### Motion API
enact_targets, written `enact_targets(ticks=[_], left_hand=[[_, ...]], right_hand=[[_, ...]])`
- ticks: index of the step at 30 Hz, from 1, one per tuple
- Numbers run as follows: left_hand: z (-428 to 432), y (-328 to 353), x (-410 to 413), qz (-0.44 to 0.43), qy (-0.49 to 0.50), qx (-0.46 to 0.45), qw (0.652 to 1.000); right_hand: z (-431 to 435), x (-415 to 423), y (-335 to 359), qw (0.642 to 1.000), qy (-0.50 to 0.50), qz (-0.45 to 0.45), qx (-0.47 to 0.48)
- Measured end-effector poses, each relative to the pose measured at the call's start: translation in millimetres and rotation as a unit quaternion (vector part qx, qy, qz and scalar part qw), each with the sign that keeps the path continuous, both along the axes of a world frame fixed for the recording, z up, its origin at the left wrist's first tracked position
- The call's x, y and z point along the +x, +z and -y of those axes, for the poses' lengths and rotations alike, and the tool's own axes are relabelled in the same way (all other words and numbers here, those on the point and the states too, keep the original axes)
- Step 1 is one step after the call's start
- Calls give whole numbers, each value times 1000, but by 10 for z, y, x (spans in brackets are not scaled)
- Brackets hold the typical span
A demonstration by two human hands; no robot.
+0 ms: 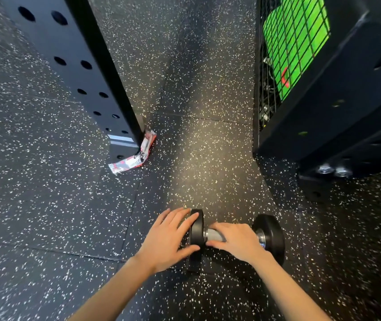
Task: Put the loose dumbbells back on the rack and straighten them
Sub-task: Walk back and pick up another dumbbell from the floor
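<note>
So this looks like the pickup step: one dumbbell (235, 237) lying on the floor (45, 205) at lower centre of the frame, not lifted yet. Right hand (238, 242) is draped over the grey handle, fingers curled but not really closed round it. Left hand (168, 237) is spread wide and flat against the left head, steadying it I'd guess. Both arms reach in from the bottom edge, palms down. Next move probably needs a proper wrap on the handle, then a lift. Can't spot the rack's shelves here, just a black post (73, 72) upper left.
</note>
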State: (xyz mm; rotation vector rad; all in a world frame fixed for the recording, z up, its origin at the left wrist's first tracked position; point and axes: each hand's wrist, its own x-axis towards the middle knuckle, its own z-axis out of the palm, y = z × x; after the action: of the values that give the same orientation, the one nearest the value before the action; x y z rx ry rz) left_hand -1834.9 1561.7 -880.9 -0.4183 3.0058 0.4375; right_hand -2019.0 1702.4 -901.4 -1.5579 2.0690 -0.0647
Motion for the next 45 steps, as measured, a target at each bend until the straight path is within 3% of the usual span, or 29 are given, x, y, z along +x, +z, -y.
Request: enact_targets(ticks=[5, 10, 24, 32, 39, 45], left_hand=[[100, 163, 248, 17, 10, -20, 1000], [129, 884, 582, 52, 23, -10, 998], [-13, 4881, 934, 49, 1, -9, 999], [-354, 6736, 1182, 44, -30, 4, 999], [-482, 7412, 1242, -2, -53, -38, 998], [-522, 7574, 1241, 17, -148, -59, 987]], right_hand=[[-53, 94, 129, 998, -31, 35, 33], [-217, 354, 974, 989, -95, 104, 47], [-590, 889, 5235, 989, -118, 38, 86], [-817, 1199, 7375, 983, -175, 40, 34], [-1154, 1543, 7983, 972, -231, 39, -18], [-1410, 1882, 8022, 952, -299, 64, 3]])
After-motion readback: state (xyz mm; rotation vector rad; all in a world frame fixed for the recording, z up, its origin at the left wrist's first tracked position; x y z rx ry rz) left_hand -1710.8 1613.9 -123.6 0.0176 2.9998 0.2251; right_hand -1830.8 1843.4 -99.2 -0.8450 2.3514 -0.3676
